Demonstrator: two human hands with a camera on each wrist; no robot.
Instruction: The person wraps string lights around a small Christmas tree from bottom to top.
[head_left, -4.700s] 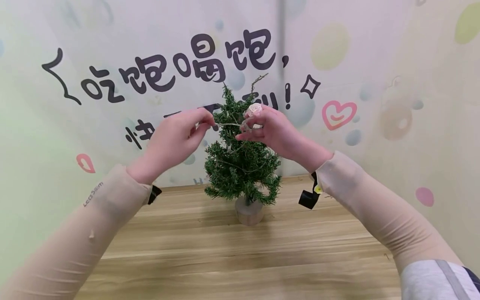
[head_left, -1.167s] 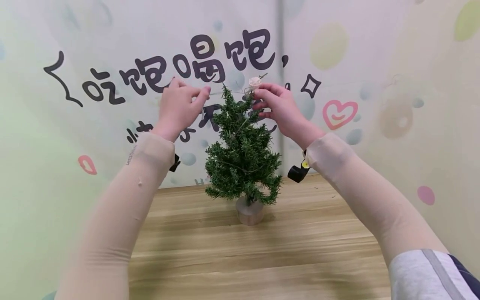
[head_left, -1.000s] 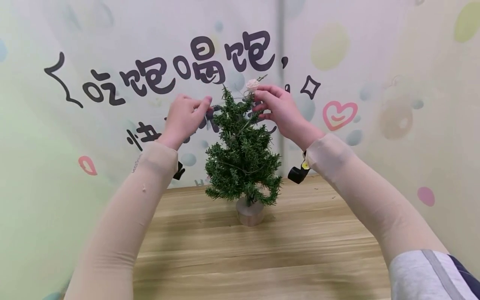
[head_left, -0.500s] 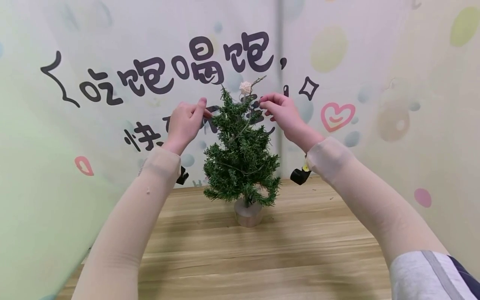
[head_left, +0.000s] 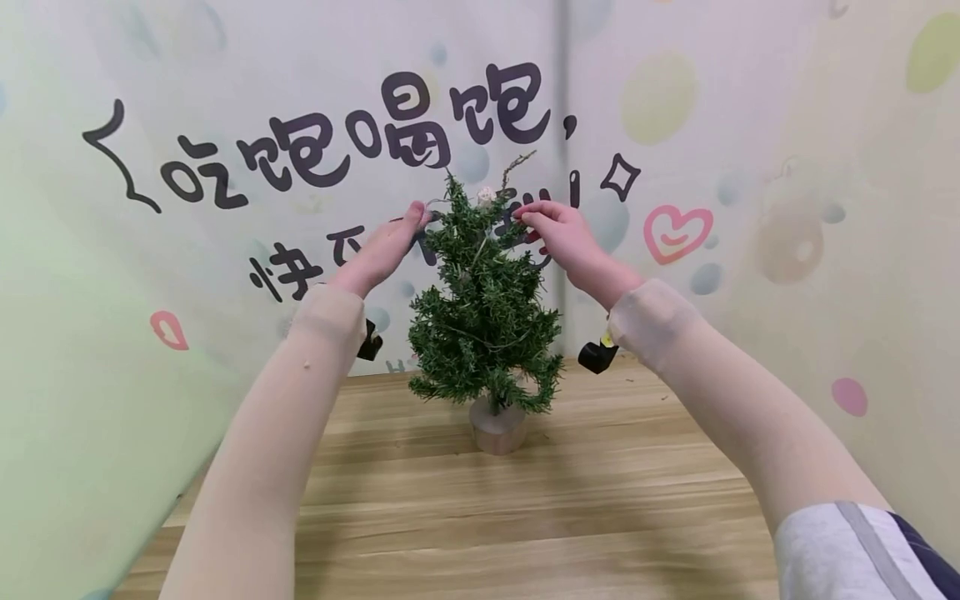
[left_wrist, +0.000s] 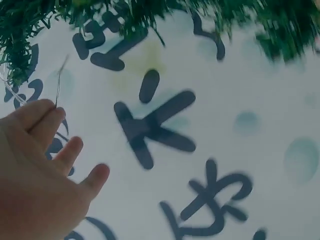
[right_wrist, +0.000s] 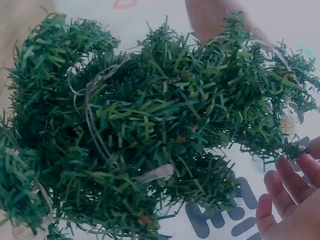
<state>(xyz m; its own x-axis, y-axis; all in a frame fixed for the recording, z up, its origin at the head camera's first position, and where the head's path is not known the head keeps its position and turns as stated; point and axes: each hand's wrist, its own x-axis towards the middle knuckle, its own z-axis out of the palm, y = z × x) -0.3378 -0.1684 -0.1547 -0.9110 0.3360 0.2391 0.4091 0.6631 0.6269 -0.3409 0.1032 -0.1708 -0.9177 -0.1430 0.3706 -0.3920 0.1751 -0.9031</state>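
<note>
A small green artificial Christmas tree (head_left: 483, 317) stands on a round wooden base (head_left: 498, 427). Thin clear string-light wire (right_wrist: 90, 115) loops through its branches. A small white woven ball (head_left: 486, 196) sits among the top branches, also visible as a pale ball (right_wrist: 289, 125) in the right wrist view. On the tree's left, my left hand (head_left: 386, 246) pinches the wire between thumb and forefinger; a thin wire end (left_wrist: 59, 82) sticks up past its fingertips, the other fingers spread. To the right, my right hand (head_left: 566, 237) has thumb and forefinger on a branch tip (right_wrist: 298, 150).
The tree stands near the back of a wood-grain table (head_left: 480, 517). Directly behind it hangs a pale printed backdrop (head_left: 300, 67) with dark lettering. A bare brown twig (head_left: 517, 162) rises from the tree's upper right.
My right hand has let go of the white ball and dropped to a branch tip. The ball has sunk from above the tree into its top. My left hand has moved lower and closer to the tree.
</note>
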